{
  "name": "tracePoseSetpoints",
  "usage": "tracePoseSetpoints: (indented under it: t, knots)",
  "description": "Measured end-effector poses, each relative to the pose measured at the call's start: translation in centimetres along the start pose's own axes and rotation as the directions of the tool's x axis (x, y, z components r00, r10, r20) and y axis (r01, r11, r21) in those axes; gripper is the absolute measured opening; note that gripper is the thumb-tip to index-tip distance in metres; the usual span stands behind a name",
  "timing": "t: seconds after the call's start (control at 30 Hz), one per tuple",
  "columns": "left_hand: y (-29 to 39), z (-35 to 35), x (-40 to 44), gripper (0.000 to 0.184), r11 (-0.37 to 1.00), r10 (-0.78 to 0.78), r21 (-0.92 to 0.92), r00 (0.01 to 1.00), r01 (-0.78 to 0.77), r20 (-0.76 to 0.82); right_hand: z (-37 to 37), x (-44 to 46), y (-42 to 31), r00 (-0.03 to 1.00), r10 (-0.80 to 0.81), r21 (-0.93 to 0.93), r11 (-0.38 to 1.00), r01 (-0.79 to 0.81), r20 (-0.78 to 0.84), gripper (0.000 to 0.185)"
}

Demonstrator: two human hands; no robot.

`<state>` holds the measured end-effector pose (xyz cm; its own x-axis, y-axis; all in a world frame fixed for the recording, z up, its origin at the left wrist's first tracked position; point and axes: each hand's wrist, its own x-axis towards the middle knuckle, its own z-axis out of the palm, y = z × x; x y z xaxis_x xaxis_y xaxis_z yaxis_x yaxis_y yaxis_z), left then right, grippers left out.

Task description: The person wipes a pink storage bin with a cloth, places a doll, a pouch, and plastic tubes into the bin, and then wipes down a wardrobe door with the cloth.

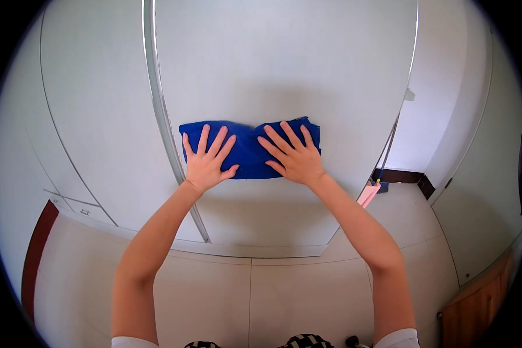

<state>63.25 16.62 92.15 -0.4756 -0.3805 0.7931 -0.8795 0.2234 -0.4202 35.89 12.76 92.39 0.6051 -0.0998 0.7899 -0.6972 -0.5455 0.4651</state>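
A blue cloth [250, 152] lies spread against the pale wardrobe door [284, 58], wider than it is tall. My left hand [206, 162] presses flat on its left part, fingers spread and pointing up. On the right part rests my right hand [296, 158], also flat with the fingers apart. Neither hand is wrapped round the cloth; both hold it to the door with palms and fingers. The cloth's top edge dips between the hands, and its upper right corner looks ruffled.
A metal strip [162, 110] runs down the door's left edge, beside another pale panel [93, 104]. Tiled floor [296, 290] lies below. At the right are a pink item [368, 194], a blue dustpan-like object [381, 187] and a wooden piece of furniture [475, 310].
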Motion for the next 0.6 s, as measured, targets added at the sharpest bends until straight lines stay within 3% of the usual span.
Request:
tracePoseSetpoints:
  t: [0.6]
  knots:
    - [0.8, -3.2, 1.4, 0.072, 1.0, 0.003, 0.007, 0.99, -0.002, -0.143, -4.4, 1.6, -0.4, 0.998, 0.051, -0.12, 0.991, -0.054, -0.025, 0.064]
